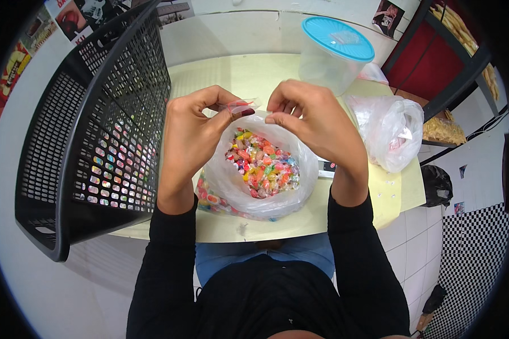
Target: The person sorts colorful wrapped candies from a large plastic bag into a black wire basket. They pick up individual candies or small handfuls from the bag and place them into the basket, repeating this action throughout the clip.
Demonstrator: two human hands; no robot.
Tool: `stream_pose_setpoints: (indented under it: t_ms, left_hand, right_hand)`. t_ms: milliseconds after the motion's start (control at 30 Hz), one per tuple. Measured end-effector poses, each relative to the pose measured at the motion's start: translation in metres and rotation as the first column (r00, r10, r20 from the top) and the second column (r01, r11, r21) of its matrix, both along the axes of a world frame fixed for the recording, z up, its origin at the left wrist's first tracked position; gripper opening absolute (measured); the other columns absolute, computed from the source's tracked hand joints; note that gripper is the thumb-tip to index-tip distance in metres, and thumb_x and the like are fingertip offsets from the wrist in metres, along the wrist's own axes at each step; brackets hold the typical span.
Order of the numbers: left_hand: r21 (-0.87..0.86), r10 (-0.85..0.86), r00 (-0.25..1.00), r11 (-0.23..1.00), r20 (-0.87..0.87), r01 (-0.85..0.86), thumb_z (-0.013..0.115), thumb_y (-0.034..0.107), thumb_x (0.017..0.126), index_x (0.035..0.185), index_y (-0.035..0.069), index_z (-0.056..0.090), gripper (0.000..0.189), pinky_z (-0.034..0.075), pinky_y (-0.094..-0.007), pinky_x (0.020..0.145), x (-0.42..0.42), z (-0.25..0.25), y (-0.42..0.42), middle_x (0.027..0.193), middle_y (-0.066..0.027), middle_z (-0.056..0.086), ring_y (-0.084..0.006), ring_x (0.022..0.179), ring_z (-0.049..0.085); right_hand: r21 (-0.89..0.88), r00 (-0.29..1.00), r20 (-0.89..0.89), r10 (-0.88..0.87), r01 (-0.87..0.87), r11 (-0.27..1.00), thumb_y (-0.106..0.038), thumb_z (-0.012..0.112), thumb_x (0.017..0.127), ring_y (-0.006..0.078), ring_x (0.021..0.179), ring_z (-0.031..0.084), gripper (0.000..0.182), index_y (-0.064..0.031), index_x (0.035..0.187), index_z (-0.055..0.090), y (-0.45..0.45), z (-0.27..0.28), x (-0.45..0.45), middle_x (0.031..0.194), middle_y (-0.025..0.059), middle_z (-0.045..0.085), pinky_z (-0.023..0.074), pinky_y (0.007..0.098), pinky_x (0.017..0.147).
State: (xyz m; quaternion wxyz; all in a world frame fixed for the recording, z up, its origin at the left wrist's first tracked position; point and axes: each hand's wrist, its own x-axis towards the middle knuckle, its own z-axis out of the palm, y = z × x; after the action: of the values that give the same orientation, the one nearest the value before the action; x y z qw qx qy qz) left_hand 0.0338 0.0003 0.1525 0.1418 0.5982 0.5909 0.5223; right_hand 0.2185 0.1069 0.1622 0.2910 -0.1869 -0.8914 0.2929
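A small clear plastic zip bag (pixel 242 104) with a red seal line is pinched between the thumb and fingers of my left hand (pixel 199 123). Just right of that bag is my right hand (pixel 311 116), thumb and index fingertip close together; whether anything thin sits between them is unclear. Below both hands stands a large translucent plastic bag (pixel 299 199), its mouth spread wide. Wrapped candies (pixel 265 165) of many colours fill it, and more show through its lower left side.
A black perforated plastic basket (pixel 114 127) rises at the left, with colourful items visible through its holes. Behind my right hand is a clear tub with a blue lid (pixel 337 38). Farther right, a white plastic bag (pixel 390 131) lies on the yellow table (pixel 237 231), near a dark shelf rack (pixel 445 34).
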Motion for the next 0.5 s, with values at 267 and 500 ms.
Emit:
stream_pose_setpoints:
  t_ms: [267, 500]
  left_hand:
    - [0.02, 0.006, 0.999, 1.0, 0.046, -0.007, 0.066, -0.01, 0.081, 0.087, -0.006, 0.069, 0.007, 0.055, -0.023, 0.073, -0.002, 0.0, 0.004, 0.083, -0.0098, 0.072, -0.0107, 0.079, 0.068]
    - [0.022, -0.032, 0.991, 0.999, 0.128, 0.029, 0.072, -0.006, 0.079, 0.083, -0.004, 0.069, 0.006, 0.053, -0.0225, 0.07, -0.009, -0.002, 0.001, 0.081, -0.0074, 0.071, -0.0087, 0.075, 0.065]
  right_hand:
    - [0.261, 0.897, 0.435, -0.084, -0.037, 0.965, -0.007, 0.062, 0.079, 0.0335, 0.079, 0.068, 0.011, -0.0027, 0.085, 0.071, 0.004, -0.077, -0.05, 0.079, 0.0173, 0.068, 0.0529, 0.0398, 0.07]
    - [0.525, 0.928, 0.313, -0.204, 0.01, 0.851, -0.011, 0.062, 0.078, 0.0269, 0.088, 0.064, 0.009, -0.0063, 0.079, 0.071, -0.006, -0.126, -0.082, 0.085, 0.0115, 0.067, 0.0534, 0.0387, 0.073]
